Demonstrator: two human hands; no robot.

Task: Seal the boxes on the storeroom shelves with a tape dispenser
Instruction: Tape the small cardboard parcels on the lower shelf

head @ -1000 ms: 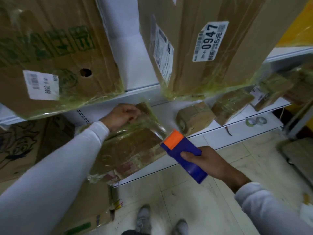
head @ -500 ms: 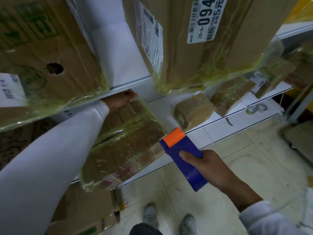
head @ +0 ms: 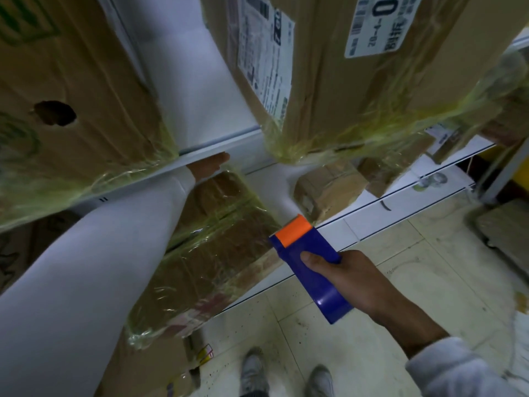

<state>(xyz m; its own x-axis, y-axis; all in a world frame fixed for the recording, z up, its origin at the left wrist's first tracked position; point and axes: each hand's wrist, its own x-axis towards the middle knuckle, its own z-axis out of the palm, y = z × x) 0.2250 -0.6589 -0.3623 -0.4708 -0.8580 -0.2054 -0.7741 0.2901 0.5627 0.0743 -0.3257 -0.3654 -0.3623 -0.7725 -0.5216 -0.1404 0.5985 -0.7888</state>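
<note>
Our right hand (head: 356,277) grips the dispenser (head: 310,269) beside the wrapped box (head: 217,253) on the low shelf (head: 352,224) — ready to tape; our left hand (head: 207,167) reaches behind the box, apparently steadying it — its grip is hidden.

head: one wide-angle view | faces forward and down | close to shelf (head: 329,224) | floor (head: 400,267) below

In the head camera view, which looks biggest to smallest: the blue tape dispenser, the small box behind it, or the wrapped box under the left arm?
1. wrapped box
2. tape dispenser
3. small box; it sits farther back, so this order is unsure.
</note>
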